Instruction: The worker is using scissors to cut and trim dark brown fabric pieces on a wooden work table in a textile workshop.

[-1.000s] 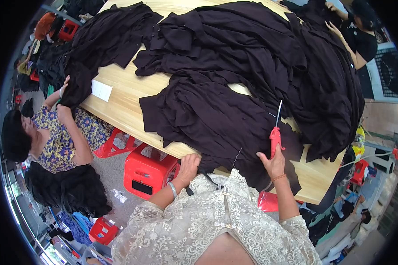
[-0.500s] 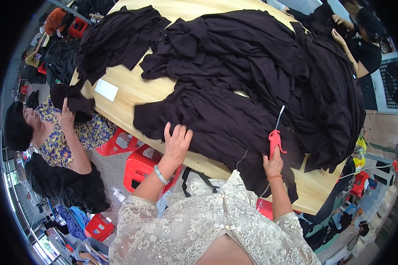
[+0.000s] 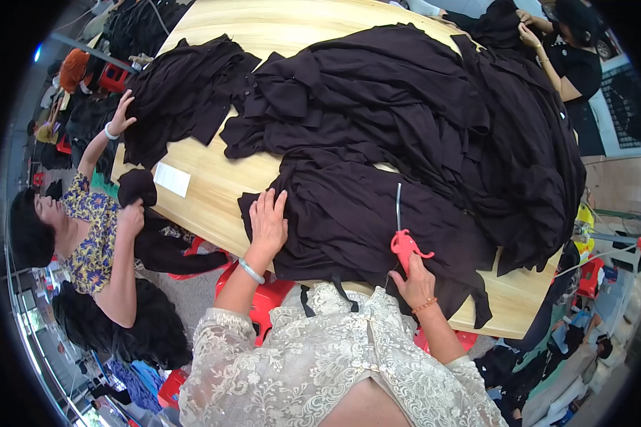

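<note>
A dark garment (image 3: pixel 335 220) lies spread along the near side of the table. My left hand (image 3: pixel 268 222) rests on its left end, fingers stretched out over the cloth. Wrapped round the handle of a red air blow gun (image 3: pixel 406 245) is my right hand (image 3: pixel 415 283). The gun's thin metal nozzle points away from me, over the middle of the garment. A dark strip of cloth hangs toward the near table edge, right of my right hand.
Heaped dark garments (image 3: pixel 377 85) cover much of the wooden table (image 3: pixel 221 188). A white paper slip (image 3: pixel 172 179) lies at the left. One co-worker (image 3: pixel 85 235) sits at the left with dark cloth; another (image 3: pixel 577 64) handles cloth at the far right. Red stools (image 3: pixel 269 302) stand below the edge.
My right hand has moved left with the blow gun. My left hand has shifted slightly left and up, and the garment's left end is drawn in. The left co-worker's arm now reaches toward the far pile.
</note>
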`<state>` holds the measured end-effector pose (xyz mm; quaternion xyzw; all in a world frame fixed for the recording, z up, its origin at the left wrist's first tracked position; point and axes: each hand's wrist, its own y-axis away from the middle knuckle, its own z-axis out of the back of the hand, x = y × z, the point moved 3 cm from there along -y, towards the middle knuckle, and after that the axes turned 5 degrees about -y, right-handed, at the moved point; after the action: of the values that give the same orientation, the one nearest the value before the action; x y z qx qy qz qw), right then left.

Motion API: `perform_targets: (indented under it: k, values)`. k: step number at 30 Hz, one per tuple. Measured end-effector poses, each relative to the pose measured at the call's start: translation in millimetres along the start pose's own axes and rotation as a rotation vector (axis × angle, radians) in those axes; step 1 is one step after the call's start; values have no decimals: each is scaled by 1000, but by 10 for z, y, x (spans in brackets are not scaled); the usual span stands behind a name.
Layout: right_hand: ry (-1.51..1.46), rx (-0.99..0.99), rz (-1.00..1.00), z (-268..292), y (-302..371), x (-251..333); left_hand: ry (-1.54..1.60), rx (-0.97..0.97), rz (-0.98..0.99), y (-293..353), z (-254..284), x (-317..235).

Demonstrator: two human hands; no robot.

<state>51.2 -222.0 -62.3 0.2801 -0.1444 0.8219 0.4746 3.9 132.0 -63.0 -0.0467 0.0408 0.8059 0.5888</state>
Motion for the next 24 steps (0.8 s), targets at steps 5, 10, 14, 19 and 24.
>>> perform_targets:
  k: [5, 10, 14, 19, 24]
  values:
    - [-85, 77, -184, -55, -135, -1, 23, 145, -60, -123, -300, 344]
    - [-226, -47, -229, 241, -138, 95, 190, 171, -94, -83, -67, 512]
    - [-215, -79, -227, 209, -98, 263, -211, 360, -157, 126, 75, 702]
    - [43, 29, -178, -294, -58, 243, -297, 640, -72, 241, 273, 560]
    - [-90, -60, -170, -130, -110, 263, 103, 324, -187, 290, 207, -29]
